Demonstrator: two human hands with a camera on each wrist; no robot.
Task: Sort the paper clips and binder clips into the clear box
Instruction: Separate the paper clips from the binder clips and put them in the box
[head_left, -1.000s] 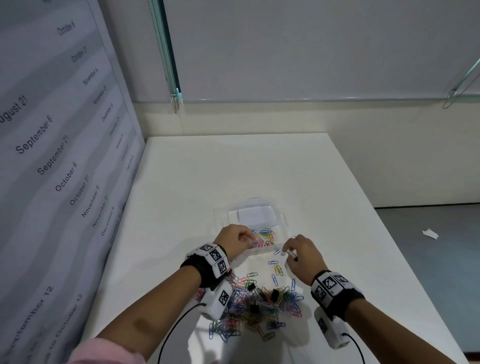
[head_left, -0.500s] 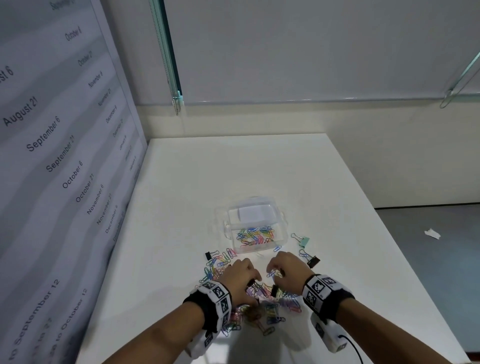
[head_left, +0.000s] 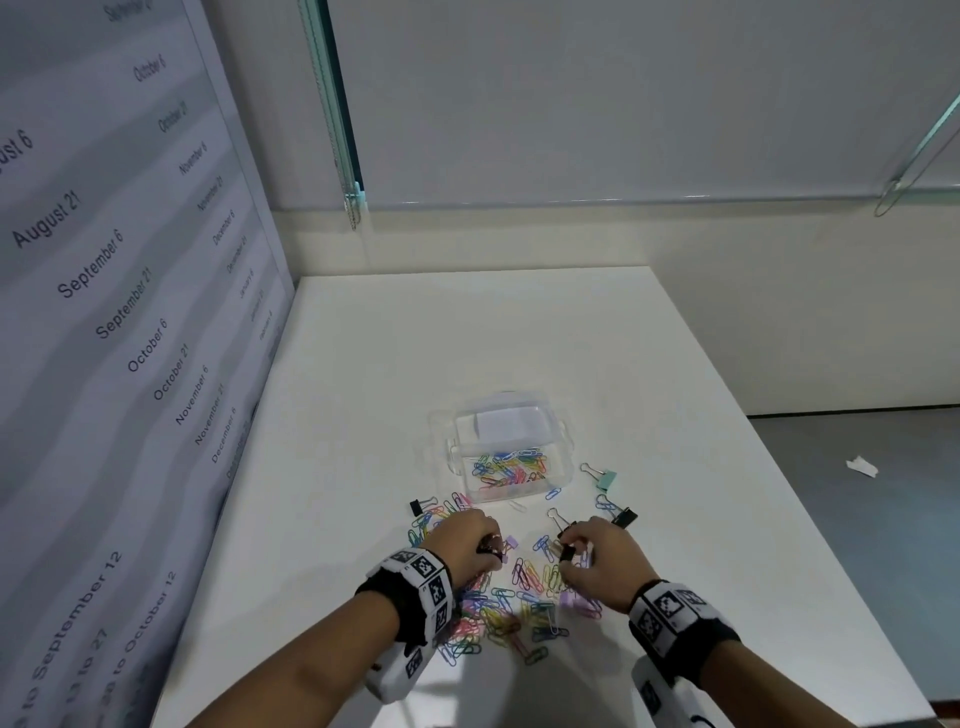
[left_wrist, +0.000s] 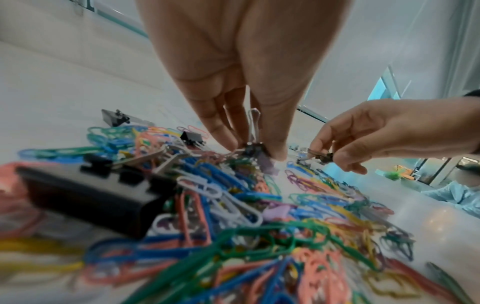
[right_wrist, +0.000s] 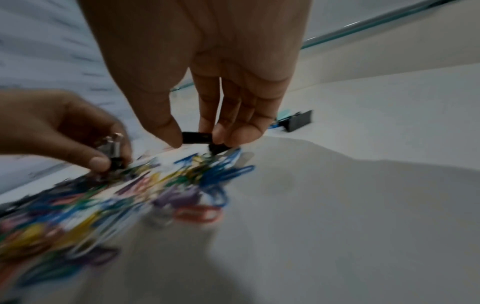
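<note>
White surface (head_left: 519, 338) under us, pale wall beyond. Our left hand (head_left: 465, 543) pinches a small black binder clip (left_wrist: 255, 149) between thumb and fingertips, at the far edge of the heap of coloured paper clips (head_left: 514, 603). Our right hand (head_left: 597, 564) pinches a second black binder clip (right_wrist: 196, 137) just above the same heap.

We judge these binder clips stiff and light, best held by the folded body or the wire handles; the coated paper clips are slick, tangle easily, and may trail along.

Just beyond the heap sits the clear box (head_left: 452, 452), open, with paper clips already in its near part. A mint binder clip (head_left: 605, 480) and another black one (head_left: 623, 517) lie to its right. Open room remains on every side, well clear of the surface's edges.
</note>
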